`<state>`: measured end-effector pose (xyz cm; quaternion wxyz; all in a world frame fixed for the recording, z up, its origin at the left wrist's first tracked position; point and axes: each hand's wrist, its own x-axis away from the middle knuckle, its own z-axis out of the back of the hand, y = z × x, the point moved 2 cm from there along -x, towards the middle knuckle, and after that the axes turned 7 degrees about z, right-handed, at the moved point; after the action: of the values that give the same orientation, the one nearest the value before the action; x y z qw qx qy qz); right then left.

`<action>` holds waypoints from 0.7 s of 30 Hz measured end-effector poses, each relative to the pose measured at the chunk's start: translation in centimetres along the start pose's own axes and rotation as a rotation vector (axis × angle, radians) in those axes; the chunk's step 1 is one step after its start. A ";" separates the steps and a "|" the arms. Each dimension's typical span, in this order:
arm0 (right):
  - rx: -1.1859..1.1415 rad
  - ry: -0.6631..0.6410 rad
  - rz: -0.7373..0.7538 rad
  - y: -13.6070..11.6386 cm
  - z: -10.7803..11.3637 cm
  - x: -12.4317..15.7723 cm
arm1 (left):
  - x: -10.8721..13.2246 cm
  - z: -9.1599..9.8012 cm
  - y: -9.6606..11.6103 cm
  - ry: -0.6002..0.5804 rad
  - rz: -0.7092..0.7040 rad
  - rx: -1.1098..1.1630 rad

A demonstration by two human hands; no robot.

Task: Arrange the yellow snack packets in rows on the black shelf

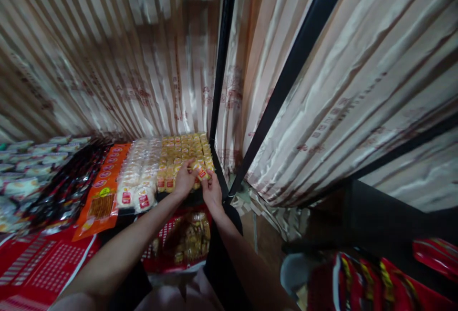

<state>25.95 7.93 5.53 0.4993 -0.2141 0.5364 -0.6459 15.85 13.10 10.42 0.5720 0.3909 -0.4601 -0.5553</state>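
Between my two hands is a small yellow snack packet (pixel 202 171) with a red label, held just above the display. My left hand (pixel 185 179) grips its left side with the fingers closed. On its right edge, my right hand (pixel 212 188) pinches it. Below and behind them stand tight rows of similar yellow packets (pixel 179 151). White wrapped packets (pixel 138 175) with red labels line up to the left of those rows. Under my forearms, a red basket (pixel 162 239) holds more yellow-brown packets (pixel 193 239).
An orange snack bag (pixel 103 182), dark glossy packets (pixel 67 182) and white packets (pixel 23 187) lie farther left. A red basket (pixel 46 268) is at lower left. Black frame posts (pixel 286 77) and pleated curtains (pixel 179 53) border the shelf. Red packages (pixel 379 282) are at lower right.
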 end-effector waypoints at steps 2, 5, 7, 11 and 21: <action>0.060 0.057 0.052 -0.4 0.1 -1.5 | -1.5 -0.7 1.1 -0.018 -0.041 -0.023; 0.113 0.105 0.102 -0.7 0.0 -3.8 | -3.9 -2.0 2.3 -0.046 -0.102 -0.053; 0.113 0.102 0.100 -0.4 -0.2 -5.4 | -5.6 -2.8 2.9 -0.051 -0.141 -0.071; 0.081 0.112 0.027 0.4 -0.2 -8.6 | -8.9 -4.5 3.9 -0.056 -0.186 -0.096; -0.006 0.012 -0.177 2.5 0.6 -12.2 | -16.7 -7.0 5.7 -0.013 -0.266 -0.271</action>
<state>32.44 18.54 6.64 0.4363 -0.2584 0.5204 -0.6871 24.79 29.70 12.49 0.5378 0.3643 -0.3290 -0.6854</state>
